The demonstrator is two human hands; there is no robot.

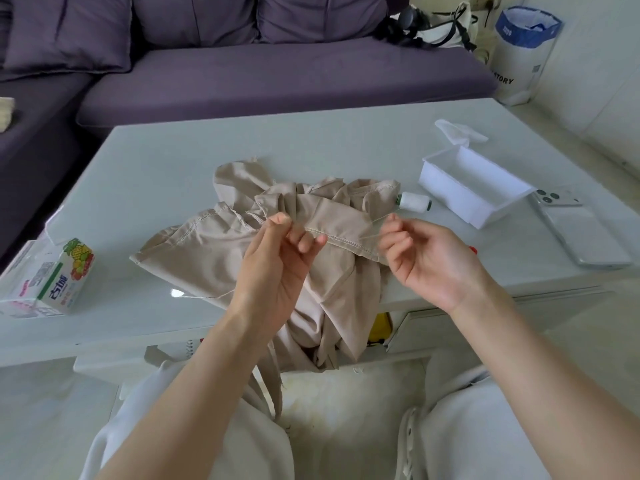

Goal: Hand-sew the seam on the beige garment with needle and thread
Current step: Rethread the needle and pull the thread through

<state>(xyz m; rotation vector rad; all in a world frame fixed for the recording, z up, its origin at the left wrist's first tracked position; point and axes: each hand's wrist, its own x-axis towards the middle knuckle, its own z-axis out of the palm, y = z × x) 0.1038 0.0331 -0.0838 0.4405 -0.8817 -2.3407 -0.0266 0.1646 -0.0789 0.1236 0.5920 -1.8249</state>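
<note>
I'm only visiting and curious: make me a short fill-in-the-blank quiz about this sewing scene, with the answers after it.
1. The garment whose hem the left hand pinches is ___.
2. The right hand pinches a fine thread; the spool beyond it lies on its ___.
3. The sofa behind the table is ___.
4. The phone lies to the ___ of the open box.

Missing words: beige; side; purple; right.
</note>
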